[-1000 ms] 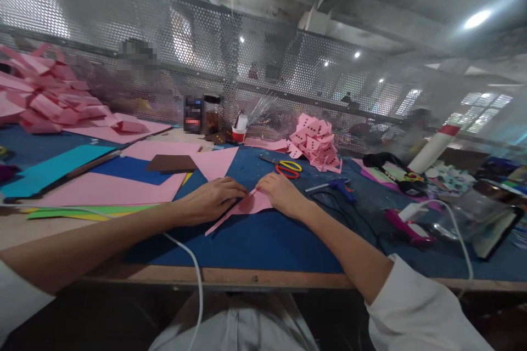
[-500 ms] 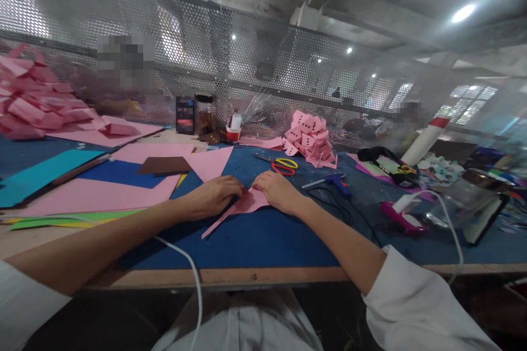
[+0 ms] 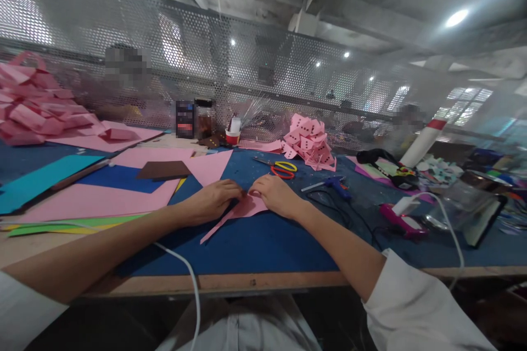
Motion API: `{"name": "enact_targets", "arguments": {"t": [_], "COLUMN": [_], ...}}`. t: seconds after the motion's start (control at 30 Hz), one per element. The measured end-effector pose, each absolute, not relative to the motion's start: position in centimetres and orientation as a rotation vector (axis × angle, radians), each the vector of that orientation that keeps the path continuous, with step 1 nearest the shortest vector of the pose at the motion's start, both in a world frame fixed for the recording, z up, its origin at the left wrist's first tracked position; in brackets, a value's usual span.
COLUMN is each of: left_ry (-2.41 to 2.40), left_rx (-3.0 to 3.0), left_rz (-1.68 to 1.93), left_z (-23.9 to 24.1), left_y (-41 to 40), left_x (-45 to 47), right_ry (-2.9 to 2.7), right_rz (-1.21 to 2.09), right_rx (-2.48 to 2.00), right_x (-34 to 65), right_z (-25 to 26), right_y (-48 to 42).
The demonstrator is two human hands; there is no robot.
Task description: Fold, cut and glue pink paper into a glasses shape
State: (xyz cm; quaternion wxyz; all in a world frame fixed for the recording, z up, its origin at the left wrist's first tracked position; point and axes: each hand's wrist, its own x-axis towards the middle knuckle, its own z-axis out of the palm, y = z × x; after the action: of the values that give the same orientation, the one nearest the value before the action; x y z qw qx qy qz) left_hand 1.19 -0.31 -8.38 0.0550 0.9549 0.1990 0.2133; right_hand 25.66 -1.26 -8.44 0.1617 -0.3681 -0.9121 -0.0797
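Note:
A small piece of pink paper [image 3: 250, 206] lies on the blue work mat [image 3: 263, 249], with a narrow strip of it pointing toward the front left. My left hand [image 3: 214, 201] grips its left upper edge, fingers bent together. From the other side my right hand [image 3: 275, 193] pinches the upper edge, thumb and fingers closed on it. The fingertips of both hands almost meet, and they hide part of the paper. Just beyond my right hand are scissors [image 3: 284, 166] with red and yellow handles. A blue glue gun [image 3: 337, 185] lies to the right.
Pink sheets [image 3: 102, 200], a brown piece [image 3: 162, 170] and a teal sheet [image 3: 49, 178] lie left. Pink dotted cutouts [image 3: 308, 142] are heaped behind, near a phone [image 3: 185, 119]. A white cable [image 3: 191, 274] crosses the front edge. A magenta power strip [image 3: 403, 221] sits right.
Both hands stay on the pink paper with hardly any movement. The right fingers have shifted slightly at its upper edge. The whole view has tilted a little.

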Motion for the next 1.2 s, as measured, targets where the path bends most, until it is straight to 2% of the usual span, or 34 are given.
{"name": "enact_targets", "arguments": {"t": [1.2], "left_ry": [0.565], "left_rx": [2.831], "left_rz": [0.642], "left_z": [-7.58], "left_y": [-0.69], "left_x": [0.66], "right_ry": [-2.587], "right_rz": [-0.166], "right_rx": [-1.062], "right_x": [25.56], "right_z": [-8.6], "right_y": [-1.48]}}
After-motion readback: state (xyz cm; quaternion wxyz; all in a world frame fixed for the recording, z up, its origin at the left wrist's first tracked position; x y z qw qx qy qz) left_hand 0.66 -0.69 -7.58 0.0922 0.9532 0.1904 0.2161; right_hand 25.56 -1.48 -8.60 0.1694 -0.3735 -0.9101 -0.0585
